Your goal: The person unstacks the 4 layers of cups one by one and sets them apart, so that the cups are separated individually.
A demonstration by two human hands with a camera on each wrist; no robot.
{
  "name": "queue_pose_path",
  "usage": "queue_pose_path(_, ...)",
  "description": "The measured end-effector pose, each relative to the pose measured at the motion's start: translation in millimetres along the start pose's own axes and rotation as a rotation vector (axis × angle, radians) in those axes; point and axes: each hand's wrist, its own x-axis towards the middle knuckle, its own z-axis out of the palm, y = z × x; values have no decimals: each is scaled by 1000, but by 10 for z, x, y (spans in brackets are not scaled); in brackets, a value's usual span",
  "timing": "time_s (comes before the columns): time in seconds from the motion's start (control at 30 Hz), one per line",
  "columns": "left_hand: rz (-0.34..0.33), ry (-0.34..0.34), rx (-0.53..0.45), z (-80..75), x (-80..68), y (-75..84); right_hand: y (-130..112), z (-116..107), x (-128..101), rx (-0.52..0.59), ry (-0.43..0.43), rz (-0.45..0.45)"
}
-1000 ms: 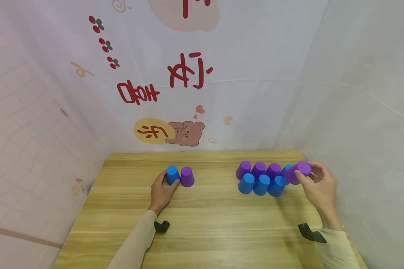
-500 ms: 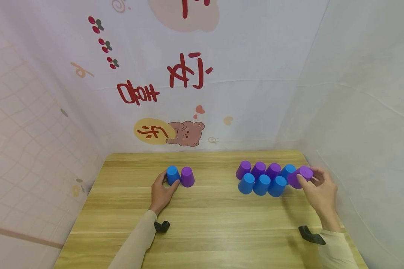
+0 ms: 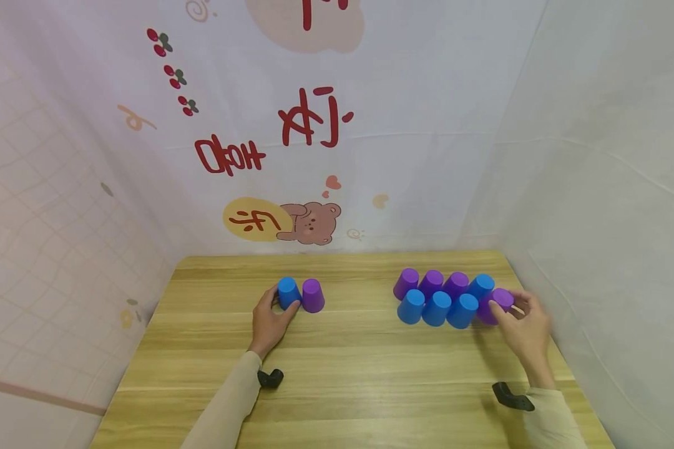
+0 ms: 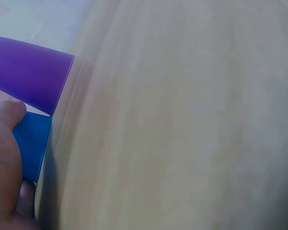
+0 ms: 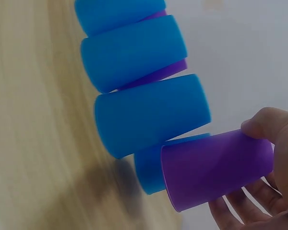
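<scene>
Setting a purple cup at the end of the near row

Nearest, right hand (image 3: pixel 525 327), fingers curled round an upturned purple cup (image 3: pixel 497 304), just right of the last blue cup (image 3: pixel 463 310) and seemingly a little tilted, rim close to the table (image 3: pixel 371 374). Best lowered straight and level, released only once flat, without nudging the blue row. Further left, left hand (image 3: pixel 271 318) wrapped round a lone blue cup (image 3: pixel 288 292), touching a purple one (image 3: pixel 312 294). Beyond the right fingers, a back row of cups (image 3: pixel 432 282).
</scene>
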Motion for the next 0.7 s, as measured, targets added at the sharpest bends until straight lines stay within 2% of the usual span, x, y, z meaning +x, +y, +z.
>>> queue_pose_path(0.3,-24,-3,16,13,-4,25,136,94,20,-12,-12,-17)
queue_pose_path(0.7,-23,13,14,55,16,35,233,135,99,-49,-60,-14)
